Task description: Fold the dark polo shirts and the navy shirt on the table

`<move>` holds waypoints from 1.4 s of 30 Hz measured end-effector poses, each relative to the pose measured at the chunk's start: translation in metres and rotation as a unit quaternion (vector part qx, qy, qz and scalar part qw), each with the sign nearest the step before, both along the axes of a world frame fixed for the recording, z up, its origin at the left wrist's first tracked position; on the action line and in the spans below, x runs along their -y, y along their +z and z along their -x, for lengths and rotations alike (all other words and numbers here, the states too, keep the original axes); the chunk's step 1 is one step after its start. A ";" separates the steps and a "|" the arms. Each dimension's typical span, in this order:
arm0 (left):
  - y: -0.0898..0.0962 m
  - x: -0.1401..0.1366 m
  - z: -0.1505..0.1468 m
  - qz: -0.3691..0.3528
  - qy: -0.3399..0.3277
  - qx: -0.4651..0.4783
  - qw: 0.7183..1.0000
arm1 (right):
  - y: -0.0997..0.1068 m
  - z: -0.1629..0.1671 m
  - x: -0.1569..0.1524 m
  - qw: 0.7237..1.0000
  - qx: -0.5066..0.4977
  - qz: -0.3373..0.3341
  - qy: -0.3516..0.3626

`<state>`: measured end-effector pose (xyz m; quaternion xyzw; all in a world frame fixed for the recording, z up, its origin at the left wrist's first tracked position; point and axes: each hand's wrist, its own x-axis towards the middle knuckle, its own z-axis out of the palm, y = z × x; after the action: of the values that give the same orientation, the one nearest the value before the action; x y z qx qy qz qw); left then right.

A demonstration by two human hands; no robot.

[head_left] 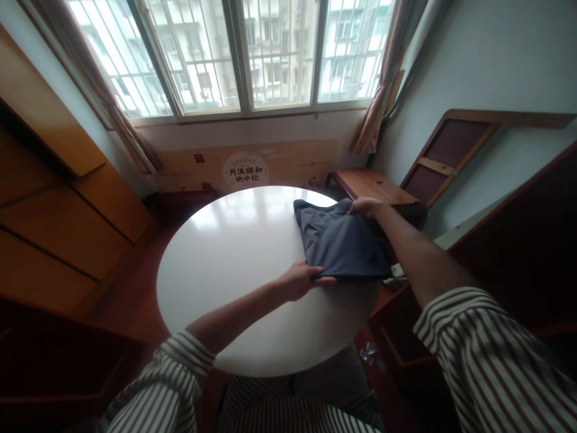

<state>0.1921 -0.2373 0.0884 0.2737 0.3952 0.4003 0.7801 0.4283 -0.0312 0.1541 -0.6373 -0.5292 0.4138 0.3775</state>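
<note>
A dark blue-grey garment (345, 243), folded into a rough rectangle, lies on the right side of the round white table (225, 264). Which kind of garment it is, I cannot tell. My left hand (301, 281) pinches its near left corner, with the thumb on top and the fingers under the edge. At the far edge, my right hand (364, 206) grips the cloth near a thick, bunched band. Its fingertips are partly hidden in the fabric. Some creases run across the left part of the cloth, while the near part lies smoother.
Behind the table stand a low wooden stand (374, 185) and a long printed board (293, 157) under the barred window. Yellow-brown cabinets (58, 228) line the left wall. Dark wooden furniture (509, 240) is close on the right. A small clear item (367, 353) lies on the floor.
</note>
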 end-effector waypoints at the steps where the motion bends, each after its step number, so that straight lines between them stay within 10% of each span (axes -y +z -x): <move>1: -0.012 0.003 -0.001 0.010 -0.037 -0.025 0.999 | -0.012 -0.005 0.004 1.000 0.008 0.023 -0.004; 5: -0.030 -0.018 0.023 -0.089 -0.152 -0.200 0.964 | -0.036 -0.017 0.009 0.996 -0.003 0.085 0.002; 10: -0.011 -0.112 0.046 -0.256 0.014 -0.415 0.873 | -0.041 -0.018 0.004 0.996 -0.058 0.061 0.012; 17: -0.009 -0.196 0.008 -0.189 0.079 -0.322 0.924 | -0.055 -0.019 0.003 0.996 -0.089 -0.022 0.001; 26: -0.009 -0.207 -0.009 -0.297 0.125 -0.195 0.926 | -0.057 -0.026 0.007 0.969 -0.165 -0.137 0.119; 34: 0.000 -0.222 -0.006 -0.271 0.185 -0.350 0.877 | -0.056 -0.020 -0.017 0.985 0.114 -0.126 -0.015; 38: 0.006 -0.208 -0.007 -0.356 0.149 -0.417 0.823 | -0.061 -0.003 -0.010 0.958 0.239 -0.145 -0.058; 42: 0.001 -0.156 -0.026 -0.564 -0.054 -0.408 0.716 | -0.062 0.022 0.005 0.897 0.368 -0.192 0.150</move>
<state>0.2176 -0.0810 0.0893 0.8209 0.3604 0.3557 0.2640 0.4062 -0.0359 0.0923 -0.5721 -0.7889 0.0923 0.2043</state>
